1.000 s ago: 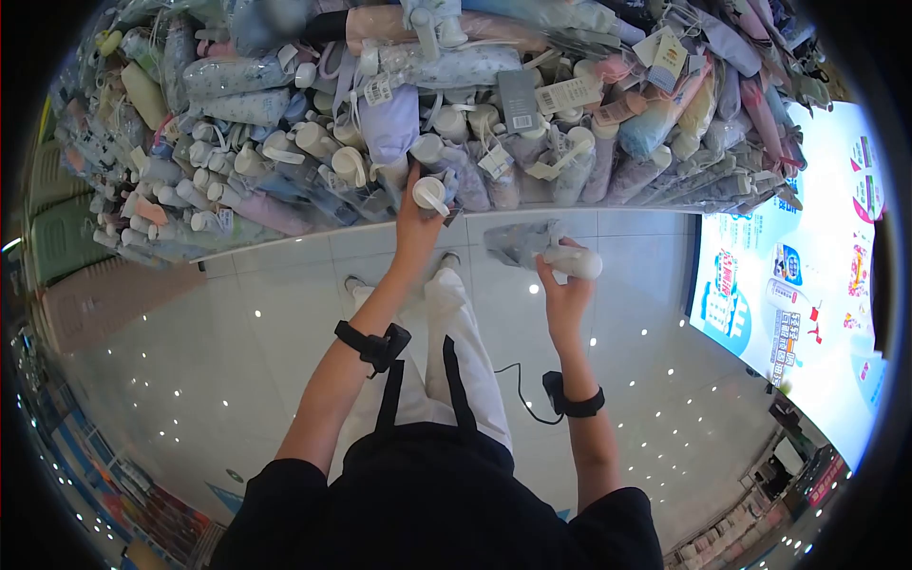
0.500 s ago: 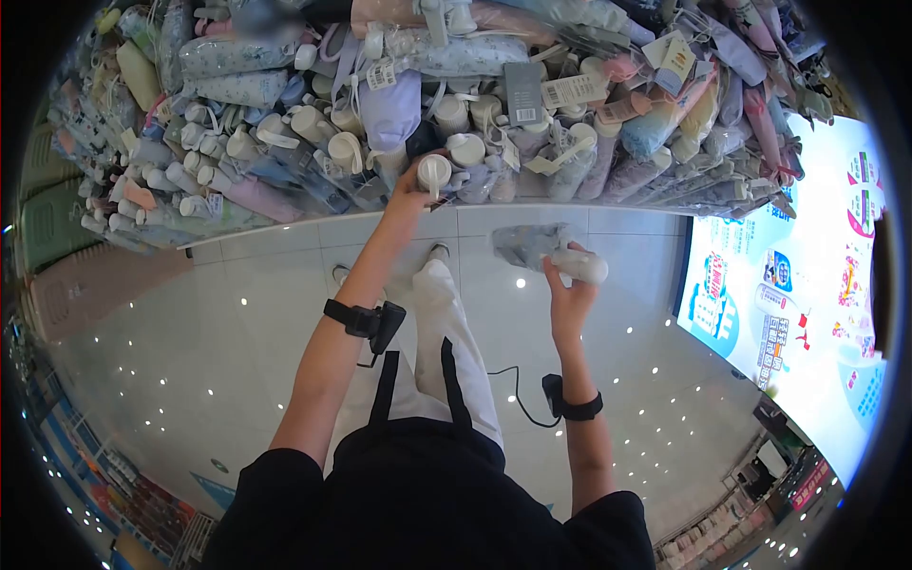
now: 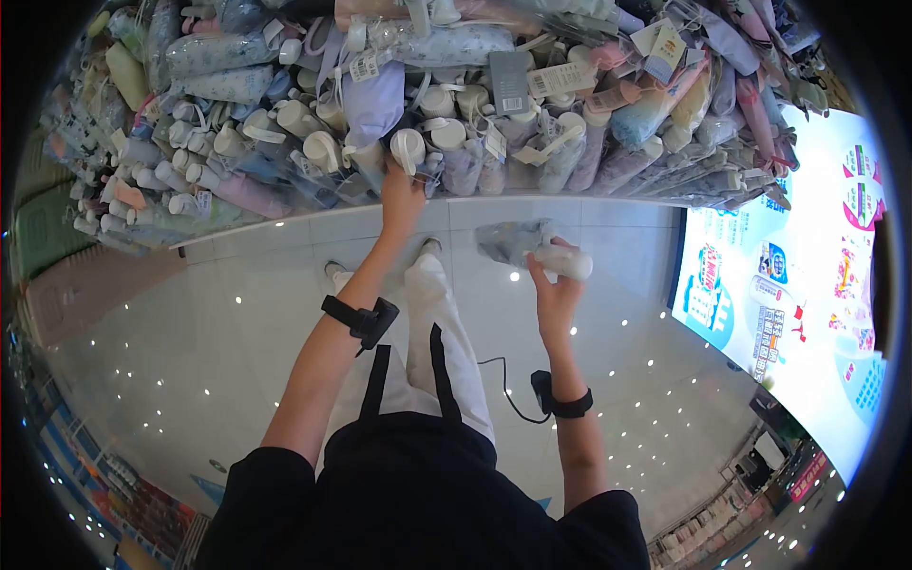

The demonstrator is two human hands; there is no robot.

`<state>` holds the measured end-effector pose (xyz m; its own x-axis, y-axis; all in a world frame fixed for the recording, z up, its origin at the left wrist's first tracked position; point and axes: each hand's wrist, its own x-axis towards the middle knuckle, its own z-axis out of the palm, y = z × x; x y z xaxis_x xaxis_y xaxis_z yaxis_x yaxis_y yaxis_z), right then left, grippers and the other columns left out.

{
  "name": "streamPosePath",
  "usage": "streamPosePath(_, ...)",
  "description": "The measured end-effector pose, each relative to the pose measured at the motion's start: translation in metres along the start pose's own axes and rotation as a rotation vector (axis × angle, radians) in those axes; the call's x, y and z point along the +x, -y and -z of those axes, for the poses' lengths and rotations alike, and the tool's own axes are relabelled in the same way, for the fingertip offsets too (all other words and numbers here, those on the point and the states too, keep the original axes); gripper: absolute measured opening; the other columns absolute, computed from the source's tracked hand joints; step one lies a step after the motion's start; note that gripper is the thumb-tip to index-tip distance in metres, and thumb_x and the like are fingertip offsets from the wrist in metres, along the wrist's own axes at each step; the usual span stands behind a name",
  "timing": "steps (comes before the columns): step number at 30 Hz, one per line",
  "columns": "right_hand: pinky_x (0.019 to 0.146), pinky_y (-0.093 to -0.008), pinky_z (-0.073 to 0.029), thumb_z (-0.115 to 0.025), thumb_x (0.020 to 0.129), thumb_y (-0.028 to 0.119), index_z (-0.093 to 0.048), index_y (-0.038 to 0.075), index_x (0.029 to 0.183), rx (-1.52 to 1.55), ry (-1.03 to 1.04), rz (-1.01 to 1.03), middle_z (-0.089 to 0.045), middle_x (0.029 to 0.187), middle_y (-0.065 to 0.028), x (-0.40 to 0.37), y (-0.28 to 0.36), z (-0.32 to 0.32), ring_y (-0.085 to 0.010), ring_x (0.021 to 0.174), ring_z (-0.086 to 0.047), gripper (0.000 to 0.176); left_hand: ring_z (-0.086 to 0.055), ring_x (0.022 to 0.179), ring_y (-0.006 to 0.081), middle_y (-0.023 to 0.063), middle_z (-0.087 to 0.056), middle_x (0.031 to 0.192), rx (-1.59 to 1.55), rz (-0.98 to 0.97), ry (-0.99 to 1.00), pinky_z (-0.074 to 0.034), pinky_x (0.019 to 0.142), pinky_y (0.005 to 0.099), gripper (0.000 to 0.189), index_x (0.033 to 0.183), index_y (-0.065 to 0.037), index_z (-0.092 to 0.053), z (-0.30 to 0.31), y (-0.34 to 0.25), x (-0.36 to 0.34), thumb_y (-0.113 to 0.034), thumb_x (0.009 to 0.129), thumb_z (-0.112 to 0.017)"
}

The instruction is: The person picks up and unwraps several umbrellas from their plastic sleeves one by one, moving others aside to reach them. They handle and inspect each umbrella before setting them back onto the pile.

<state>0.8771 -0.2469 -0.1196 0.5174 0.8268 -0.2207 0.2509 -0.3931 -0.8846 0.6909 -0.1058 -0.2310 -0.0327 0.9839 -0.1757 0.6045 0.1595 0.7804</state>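
The right hand (image 3: 554, 290) is closed around one grey umbrella (image 3: 518, 242), folded, of patterned fabric with a smooth white cylindrical handle, and held clear above the glossy floor (image 3: 237, 313). The left hand (image 3: 401, 195) is clasped on one round-capped umbrella (image 3: 408, 150) lodged in the front edge of the umbrella pile (image 3: 237, 104), which is too dense to be counted.

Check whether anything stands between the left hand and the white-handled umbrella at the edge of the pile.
Nothing visible does. The left hand grips the white-handled umbrella just below its handle. A lilac umbrella crowds it on the left. The right hand holds a grey umbrella clear of the pile.
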Motion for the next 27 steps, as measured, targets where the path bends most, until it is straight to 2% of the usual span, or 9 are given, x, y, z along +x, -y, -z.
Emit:
streamPosePath(1,0.087,-0.0299,-0.04,-0.07,0.074,0.007,-0.055,-0.004,0.1,-0.006,-0.002,0.007,-0.053,0.107,-0.01,-0.002,0.0,0.0,-0.0172,0.095,-0.052,0.032,-0.061,0.084,0.0398,0.0234,-0.061,0.09,0.155,0.114,-0.01,-0.05,0.073,0.0418,0.047,0.116,0.003,-0.038,0.003,-0.01,-0.003,-0.004,0.076,-0.06)
streamPosePath(4,0.086,-0.0294,-0.041,-0.07,0.074,0.007,-0.055,-0.004,0.099,-0.01,0.0,0.034,-0.054,0.106,-0.0098,-0.003,0.002,0.002,-0.0171,0.095,-0.052,0.031,-0.06,0.07,0.0416,0.0227,-0.062,0.072,0.409,0.072,-0.009,-0.05,0.061,0.0456,0.04,0.106,0.008,-0.043,0.007,-0.01,0.003,-0.013,0.078,-0.061)
streamPosePath(7,0.081,-0.0283,-0.042,-0.071,0.073,0.008,-0.056,-0.003,0.098,-0.023,-0.017,0.093,-0.057,0.1,-0.0095,-0.005,0.001,0.002,-0.0166,0.089,-0.054,0.032,-0.061,0.07,0.0387,0.0221,-0.062,0.074,0.569,-0.082,0.129,-0.05,0.061,0.0456,0.033,0.097,0.007,-0.05,0.009,-0.009,0.018,-0.019,0.08,-0.059)
streamPosePath(10,0.071,-0.027,-0.046,-0.073,0.07,0.01,-0.058,-0.001,0.097,-0.061,-0.051,0.217,-0.063,0.086,-0.009,-0.005,0.002,-0.003,-0.0157,0.075,-0.06,0.033,-0.062,0.069,0.038,0.0211,-0.063,0.075,0.554,-0.023,0.207,-0.05,0.061,0.0454,0.034,0.091,0.005,-0.055,0.021,-0.013,0.018,-0.028,0.084,-0.054)
streamPosePath(13,0.07,-0.0275,-0.046,-0.074,0.069,0.011,-0.058,-0.001,0.097,-0.114,0.017,0.262,-0.063,0.083,-0.0092,-0.007,0.016,-0.007,-0.016,0.074,-0.06,0.034,-0.062,0.068,0.037,0.0198,-0.063,0.076,0.502,-0.044,0.236,-0.05,0.06,0.044,0.036,0.089,0.002,-0.057,0.048,-0.018,0.001,-0.034,0.085,-0.053)
streamPosePath(17,0.072,-0.0272,-0.045,-0.074,0.069,0.009,-0.06,-0.002,0.095,-0.132,0.212,0.287,-0.064,0.081,-0.0083,-0.019,0.071,-0.03,-0.0148,0.073,-0.06,0.032,-0.064,0.066,0.0264,0.0136,-0.066,0.079,0.096,-0.153,0.421,-0.05,0.061,0.0342,0.033,0.102,-0.004,-0.055,0.091,0.023,-0.029,-0.033,0.087,-0.053)
streamPosePath(19,0.072,-0.0275,-0.045,-0.074,0.069,0.009,-0.06,-0.001,0.095,-0.134,0.352,0.329,-0.065,0.082,-0.0087,-0.027,0.094,-0.053,-0.0151,0.074,-0.06,0.031,-0.064,0.077,0.0195,0.0101,-0.066,0.09,-0.117,-0.113,0.5,-0.05,0.068,0.0317,0.03,0.109,-0.007,-0.054,0.13,0.028,-0.044,-0.028,0.087,-0.055)
streamPosePath(22,0.069,-0.0294,-0.047,-0.074,0.069,0.011,-0.06,0.0,0.094,-0.117,0.54,0.418,-0.065,0.083,-0.011,-0.041,0.122,-0.103,-0.0181,0.076,-0.063,0.031,-0.06,0.093,0.0185,0.0105,-0.062,0.106,-0.357,-0.085,0.624,-0.048,0.079,0.0322,0.035,0.114,-0.006,-0.053,0.201,0.032,-0.068,-0.026,0.086,-0.058)
streamPosePath(27,0.069,-0.0297,-0.047,-0.074,0.07,0.015,-0.058,0.0,0.096,-0.063,0.77,0.515,-0.065,0.083,-0.0114,-0.089,0.173,-0.229,-0.019,0.075,-0.062,0.034,-0.051,0.107,0.022,0.0118,-0.054,0.116,-0.422,0.036,0.44,-0.042,0.089,0.0342,0.051,0.122,-0.004,-0.049,0.317,0.081,-0.103,-0.032,0.082,-0.064)
